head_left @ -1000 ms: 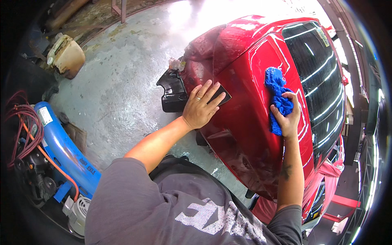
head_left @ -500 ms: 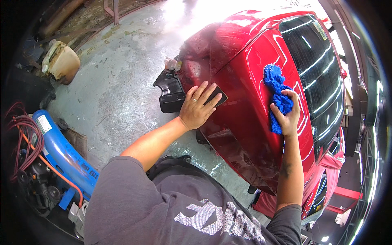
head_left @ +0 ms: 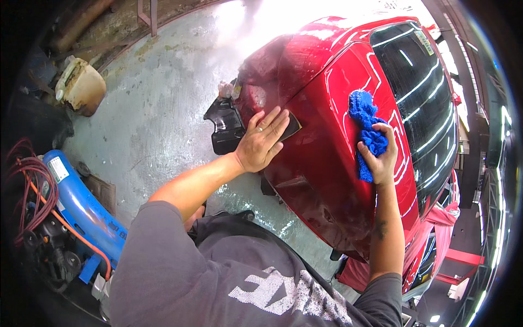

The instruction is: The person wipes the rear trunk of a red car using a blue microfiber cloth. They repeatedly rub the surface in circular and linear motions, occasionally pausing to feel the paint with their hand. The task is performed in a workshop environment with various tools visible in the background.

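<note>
The left hand [head_left: 260, 143] lies flat and unclenched, fingers stretched out and held close together, over a thin dark sheet [head_left: 293, 126] on the lower painted panel of the red car [head_left: 321, 158]; the sheet's corner shows past the fingertips. Higher on the car, toward its dark window [head_left: 417, 98], the right hand [head_left: 383, 158] grips a bunched blue cloth [head_left: 362, 111] between thumb and fingers, the cloth resting against the glossy red paint. A black molded part [head_left: 226, 128] juts from the car's lower edge, just beside the left hand. Pinkish-red fabric [head_left: 438, 215] drapes beside the car at the end nearer the right forearm. Well apart from the car, across the grey floor [head_left: 147, 103] on the person's left, are a stained whitish jug [head_left: 84, 87] and a blue tank [head_left: 81, 196] with dark red hose [head_left: 34, 191] coiled beside it.
</note>
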### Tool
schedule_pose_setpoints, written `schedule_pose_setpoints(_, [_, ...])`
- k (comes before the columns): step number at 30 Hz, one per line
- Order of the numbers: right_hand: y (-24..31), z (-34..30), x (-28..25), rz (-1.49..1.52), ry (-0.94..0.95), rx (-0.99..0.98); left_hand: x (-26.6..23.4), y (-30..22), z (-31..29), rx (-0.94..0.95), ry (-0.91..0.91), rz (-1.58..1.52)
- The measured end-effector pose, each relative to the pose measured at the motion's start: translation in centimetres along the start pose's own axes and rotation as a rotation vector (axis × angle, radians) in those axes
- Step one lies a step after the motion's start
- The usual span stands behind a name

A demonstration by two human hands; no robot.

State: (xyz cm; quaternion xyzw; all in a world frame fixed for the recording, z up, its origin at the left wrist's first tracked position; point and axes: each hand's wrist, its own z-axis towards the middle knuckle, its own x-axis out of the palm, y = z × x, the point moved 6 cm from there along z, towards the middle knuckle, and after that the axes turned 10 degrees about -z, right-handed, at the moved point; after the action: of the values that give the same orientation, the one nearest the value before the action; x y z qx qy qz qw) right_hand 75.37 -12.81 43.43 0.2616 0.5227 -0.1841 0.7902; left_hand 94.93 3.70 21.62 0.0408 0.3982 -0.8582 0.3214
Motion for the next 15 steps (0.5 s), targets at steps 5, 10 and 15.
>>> schedule_pose_setpoints(5, [0.5, 0.4, -0.1, -0.066, -0.026, -0.019, -0.4, -0.7, 5.8, 0.026, -0.151, -0.068])
schedule_pose_setpoints(10, [-0.1, 0.1, 0.0, -0.031, -0.026, -0.014, -0.4, -0.5, 2.4, 0.019, -0.048, -0.052])
schedule_pose_setpoints(15, [0.2, 0.3, 0.0, -0.043, -0.016, 0.007, -0.6, -0.8, 5.1, 0.022, -0.113, -0.091])
